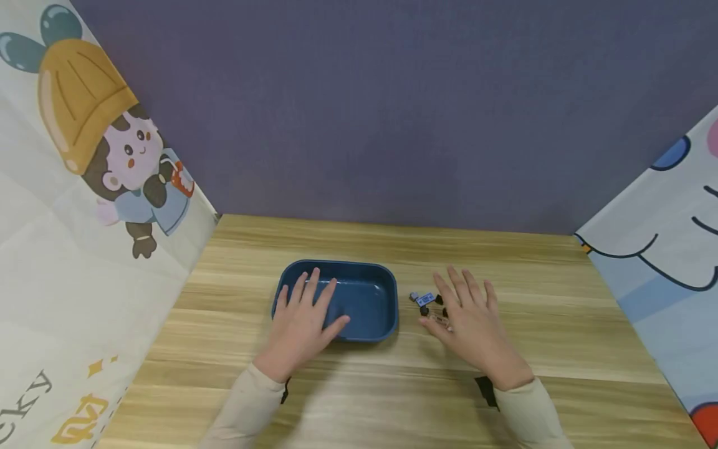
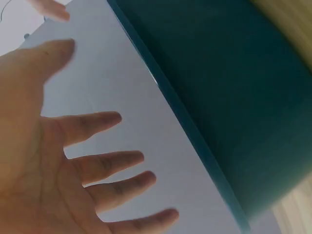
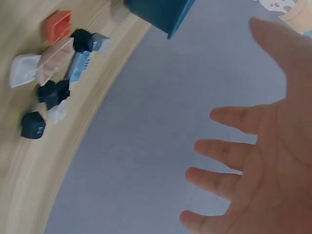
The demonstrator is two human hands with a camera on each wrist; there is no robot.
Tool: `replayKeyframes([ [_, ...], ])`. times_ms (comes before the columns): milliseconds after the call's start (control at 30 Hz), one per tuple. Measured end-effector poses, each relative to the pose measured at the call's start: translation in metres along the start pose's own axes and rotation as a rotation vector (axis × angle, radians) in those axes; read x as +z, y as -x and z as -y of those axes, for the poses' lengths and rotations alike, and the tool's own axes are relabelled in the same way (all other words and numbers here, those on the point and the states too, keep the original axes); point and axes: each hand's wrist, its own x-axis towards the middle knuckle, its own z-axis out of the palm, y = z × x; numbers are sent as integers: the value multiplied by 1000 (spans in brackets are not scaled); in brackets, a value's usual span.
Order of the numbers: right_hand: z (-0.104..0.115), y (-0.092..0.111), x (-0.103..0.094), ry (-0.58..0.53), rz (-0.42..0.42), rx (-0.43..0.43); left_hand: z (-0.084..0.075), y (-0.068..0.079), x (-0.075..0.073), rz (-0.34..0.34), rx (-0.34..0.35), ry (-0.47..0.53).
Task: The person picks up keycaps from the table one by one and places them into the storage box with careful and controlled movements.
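A dark blue rectangular tub [image 1: 364, 305] stands on the wooden table. My left hand [image 1: 300, 321] is spread over its left part, and in the left wrist view nothing lies between the fingers. To the right of the tub is a small cluster of what look like keycaps. In the right wrist view it includes an orange keycap [image 3: 58, 27], a white one [image 3: 24, 70], a pink one [image 3: 54, 59], a blue one [image 3: 79, 66] and several black ones. My right hand [image 1: 473, 324] hovers above the cluster with fingers spread, holding nothing and hiding part of it from the head view.
The light wooden tabletop [image 1: 370, 399] ends at a dark purple-grey panel [image 1: 392, 125] behind. Printed cartoon sheets flank it: one on the left [image 1: 45, 262], another on the right [image 1: 662, 274]. A black band shows under each wrist.
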Motion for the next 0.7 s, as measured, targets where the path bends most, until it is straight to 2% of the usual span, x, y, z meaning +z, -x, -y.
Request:
replayKeyframes([
  [233,-19,3,6,6,-9,-2,28,2,0,-162,48,-23],
  [300,-25,5,7,3,-10,6,35,4,0,-186,43,-15],
  [467,-41,11,10,19,-38,13,50,5,1,-166,-6,25],
  [700,-63,14,21,24,-78,4,63,6,3,-124,-89,80],
])
